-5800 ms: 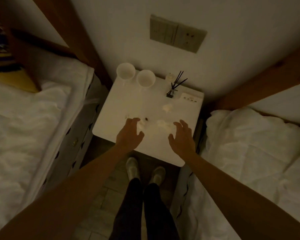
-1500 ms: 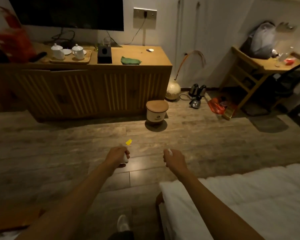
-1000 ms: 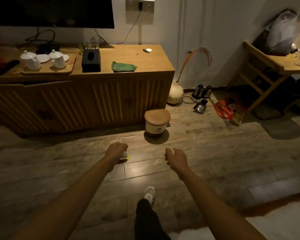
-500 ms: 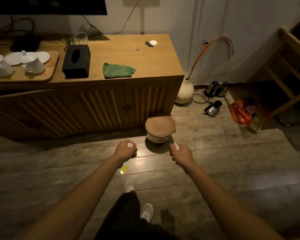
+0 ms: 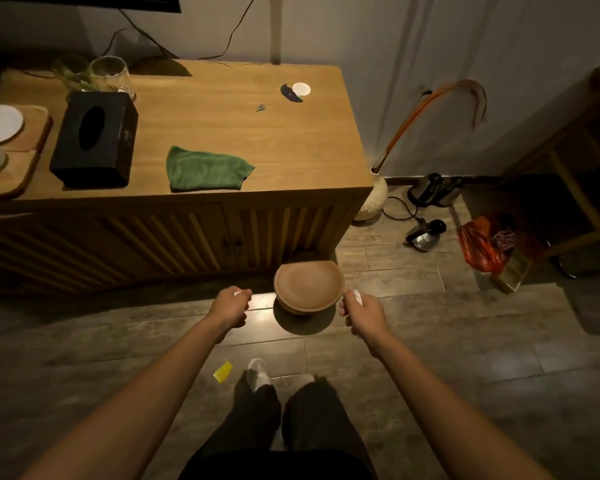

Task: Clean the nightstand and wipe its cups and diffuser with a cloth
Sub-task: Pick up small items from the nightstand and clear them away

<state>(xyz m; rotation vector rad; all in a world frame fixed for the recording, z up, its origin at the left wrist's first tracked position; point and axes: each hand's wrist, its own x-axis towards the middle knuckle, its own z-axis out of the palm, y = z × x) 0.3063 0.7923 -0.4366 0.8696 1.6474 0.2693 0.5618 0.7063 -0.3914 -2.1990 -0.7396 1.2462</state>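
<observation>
Head view: left hand (image 5: 230,304) and right hand (image 5: 360,310) both curled tight on small white scraps, flanking the lidded bin (image 5: 308,286). Bin lid is closed; I'd free one hand first, lift it, then drop both. Green cloth (image 5: 207,168) waits on the sideboard (image 5: 291,140); nightstand not visible.

A crumpled green microfibre cloth (image 5: 207,168) lay flat near the front edge of the wooden sideboard top (image 5: 264,140), just right of a black tissue box (image 5: 94,138); neither hand touched it.
</observation>
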